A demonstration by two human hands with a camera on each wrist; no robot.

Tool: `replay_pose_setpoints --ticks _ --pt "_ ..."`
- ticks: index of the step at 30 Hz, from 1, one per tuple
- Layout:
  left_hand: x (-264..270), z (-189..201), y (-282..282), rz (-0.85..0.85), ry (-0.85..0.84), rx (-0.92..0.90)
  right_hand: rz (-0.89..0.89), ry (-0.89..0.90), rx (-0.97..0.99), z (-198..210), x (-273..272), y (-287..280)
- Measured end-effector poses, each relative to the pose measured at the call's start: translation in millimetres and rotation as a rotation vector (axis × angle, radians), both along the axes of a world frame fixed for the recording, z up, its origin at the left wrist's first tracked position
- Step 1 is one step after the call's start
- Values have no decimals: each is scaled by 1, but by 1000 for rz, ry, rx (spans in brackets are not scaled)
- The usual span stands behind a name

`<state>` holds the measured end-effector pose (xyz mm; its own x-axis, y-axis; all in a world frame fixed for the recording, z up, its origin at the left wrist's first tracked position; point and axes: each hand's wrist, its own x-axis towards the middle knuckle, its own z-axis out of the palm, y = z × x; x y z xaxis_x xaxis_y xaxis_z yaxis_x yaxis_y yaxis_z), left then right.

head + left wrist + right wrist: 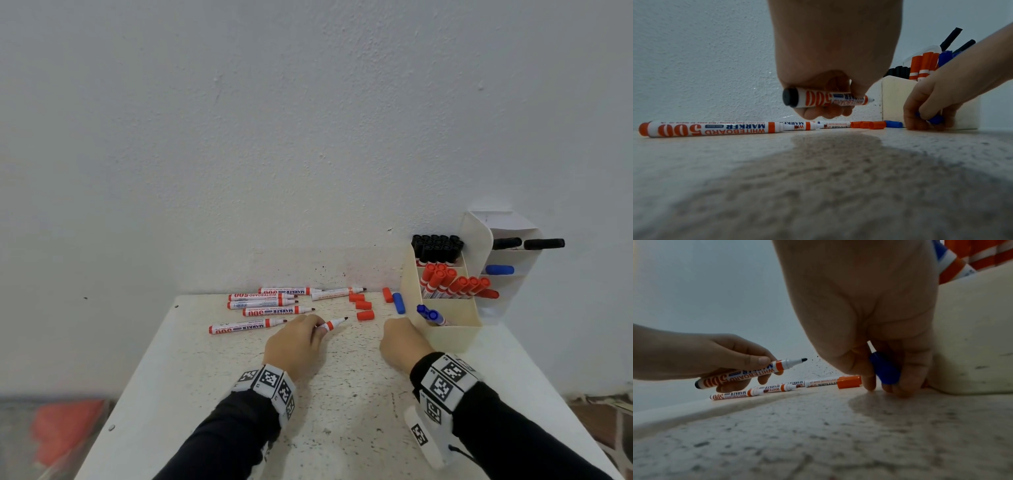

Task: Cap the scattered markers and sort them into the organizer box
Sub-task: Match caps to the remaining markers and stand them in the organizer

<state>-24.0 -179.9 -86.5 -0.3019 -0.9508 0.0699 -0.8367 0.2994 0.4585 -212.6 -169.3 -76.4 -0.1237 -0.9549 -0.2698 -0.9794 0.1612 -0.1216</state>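
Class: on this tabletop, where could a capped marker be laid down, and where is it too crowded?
Free: the speckled white tabletop in front of both hands, and the strip between left hand and right hand. Crowded: the far edge, with uncapped red markers, loose red caps and the cream organizer box.

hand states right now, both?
Left hand: holding an uncapped marker.
Right hand: pinching a blue cap.

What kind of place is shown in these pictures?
Probably a plain indoor workstation for a sorting exercise: a speckled white tabletop against a bare white wall, with a cream plastic organizer box of capped markers.
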Motion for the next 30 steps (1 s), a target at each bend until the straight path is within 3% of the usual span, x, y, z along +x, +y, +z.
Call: replay_pose_setpoints --ticks 7,9,11,13,15,24,27,30 --pt "1 2 0 -16 -26 16 -30 -11 -208 -1 0 -3" --pt "1 2 1 -13 -23 19 -34 -145 -311 -2 1 -5" --pt "1 1 1 -6 -16 24 -53 -408 -398 -2 2 -7" --pt "0 0 1 -3 -10 23 -62 -687 -420 1 6 -7" --pt "0 0 0 -7 -3 16 -43 -806 -409 2 9 -8" --pt "-3 -4 -1 -59 72 27 -50 -1095 -291 -7 15 -8" --pt "-3 -3 0 -50 47 -4 -5 -1114 -255 -9 18 -8" --pt "-2 2 3 -58 55 -4 -11 -999 -207 -4 18 -6"
